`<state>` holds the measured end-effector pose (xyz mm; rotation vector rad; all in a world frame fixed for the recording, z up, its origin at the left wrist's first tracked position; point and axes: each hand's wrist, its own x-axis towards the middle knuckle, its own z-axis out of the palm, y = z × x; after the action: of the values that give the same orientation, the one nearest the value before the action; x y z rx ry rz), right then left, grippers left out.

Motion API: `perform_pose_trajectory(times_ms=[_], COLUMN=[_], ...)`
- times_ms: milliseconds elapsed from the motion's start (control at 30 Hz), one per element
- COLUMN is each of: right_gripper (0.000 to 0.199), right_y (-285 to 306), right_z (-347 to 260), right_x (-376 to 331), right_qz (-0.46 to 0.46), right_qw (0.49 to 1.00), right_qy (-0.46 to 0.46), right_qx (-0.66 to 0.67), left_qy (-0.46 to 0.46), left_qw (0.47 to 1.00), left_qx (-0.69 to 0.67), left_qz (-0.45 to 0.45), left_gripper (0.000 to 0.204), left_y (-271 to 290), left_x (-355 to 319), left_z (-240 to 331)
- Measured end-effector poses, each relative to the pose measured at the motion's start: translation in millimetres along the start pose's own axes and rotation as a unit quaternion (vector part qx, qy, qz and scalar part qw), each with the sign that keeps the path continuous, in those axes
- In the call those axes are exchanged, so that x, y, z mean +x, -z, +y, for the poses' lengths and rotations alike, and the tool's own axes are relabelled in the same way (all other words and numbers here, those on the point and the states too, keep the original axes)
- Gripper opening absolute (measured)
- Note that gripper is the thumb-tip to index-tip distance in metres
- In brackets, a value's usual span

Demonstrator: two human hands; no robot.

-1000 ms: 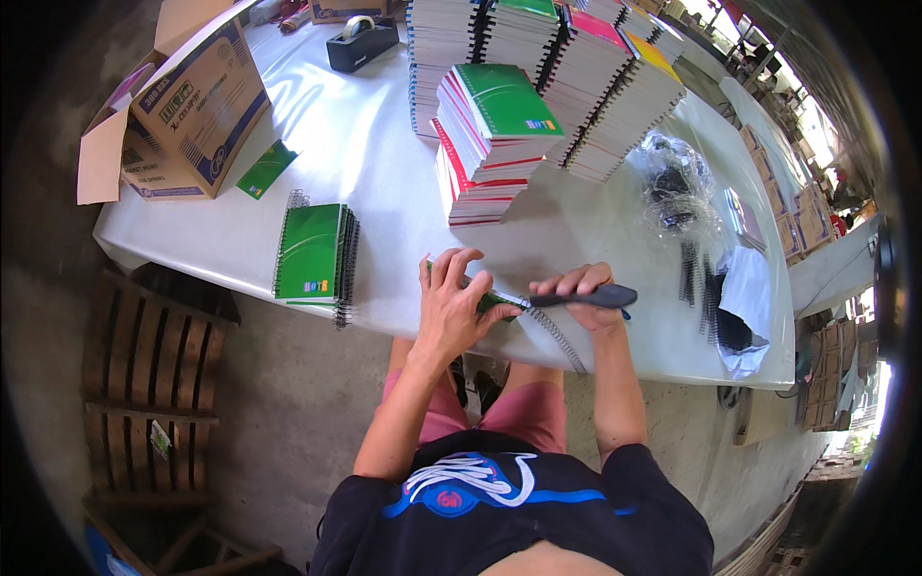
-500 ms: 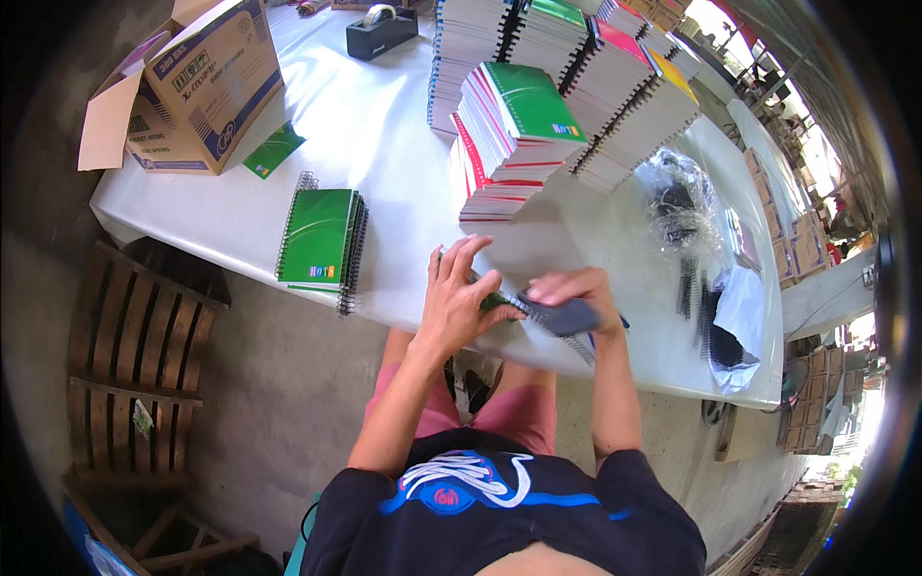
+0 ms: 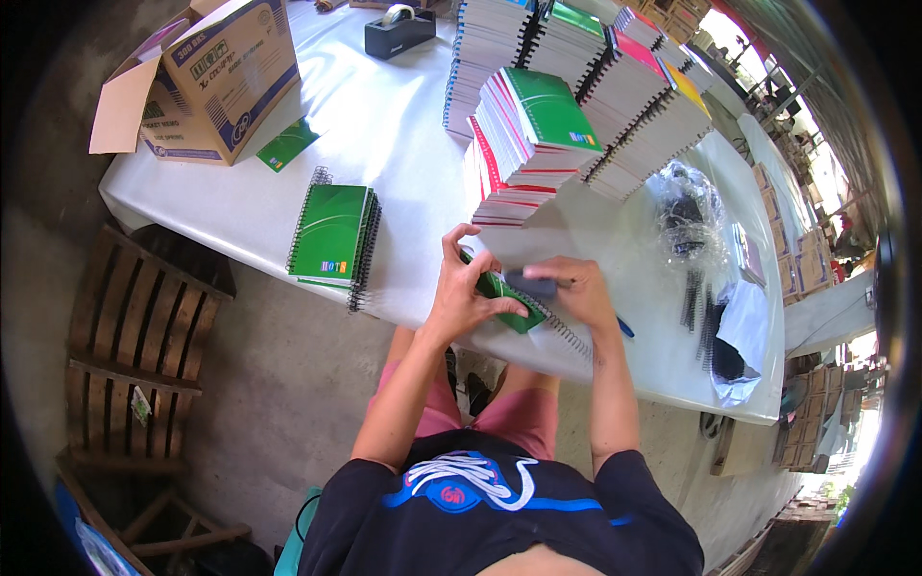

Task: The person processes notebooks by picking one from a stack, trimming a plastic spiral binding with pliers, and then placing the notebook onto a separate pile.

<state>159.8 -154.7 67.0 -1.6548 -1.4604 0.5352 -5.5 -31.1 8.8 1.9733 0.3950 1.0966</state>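
My left hand (image 3: pixel 464 290) grips a small green notebook (image 3: pixel 520 319) at the table's front edge, thumb on the cover and fingers round its far side. From the notebook's edge a wire spiral (image 3: pixel 569 336) sticks out toward the lower right. My right hand (image 3: pixel 579 291) is closed on a dark, flat block (image 3: pixel 531 281), blurred, which lies close along the notebook's spiral edge. Whether it touches the coil I cannot tell. To the left is a pile of spiral-bound green notebooks (image 3: pixel 331 230). Beyond my hands stands a stack of green-covered and red-edged pads (image 3: pixel 552 110).
Tall stacks of notebooks (image 3: pixel 624 125) fill the far right. Clear plastic (image 3: pixel 680 206) with black coils, a white bag (image 3: pixel 741 331) and a blue pen (image 3: pixel 626 328) lie right. An open carton (image 3: pixel 226 86), a loose green cover (image 3: pixel 288 144) and a tape dispenser (image 3: pixel 399 34) stand left and back.
The dark block in my right hand has moved up and left, uncovering more of the coil. More of the notebook's green cover now shows under my left hand. The whole view has shifted slightly.
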Motion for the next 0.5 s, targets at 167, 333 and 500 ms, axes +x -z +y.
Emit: perform_pose_trajectory(times_ms=[167, 333, 500], right_gripper=[0.026, 0.022, 0.025], right_y=[-3.1, -15.1, -15.5], right_z=[-11.5, 0.2, 0.8], right_x=[0.0, -1.2, 1.6], right_qz=[-0.046, 0.023, 0.029], right_qw=[0.995, 0.965, 0.972], right_qy=[0.032, 0.083, 0.091], right_qx=[0.084, 0.247, 0.214], left_qy=[0.049, -0.002, 0.048], left_qw=[0.998, 0.999, 0.993], left_qx=[-0.038, -0.034, -0.099], left_qz=[-0.016, -0.01, 0.034], left_gripper=[0.057, 0.058, 0.083], left_y=[1.9, 2.4, -2.4], left_x=[-4.9, -2.6, 1.1], left_z=[-0.3, -2.7, -10.8])
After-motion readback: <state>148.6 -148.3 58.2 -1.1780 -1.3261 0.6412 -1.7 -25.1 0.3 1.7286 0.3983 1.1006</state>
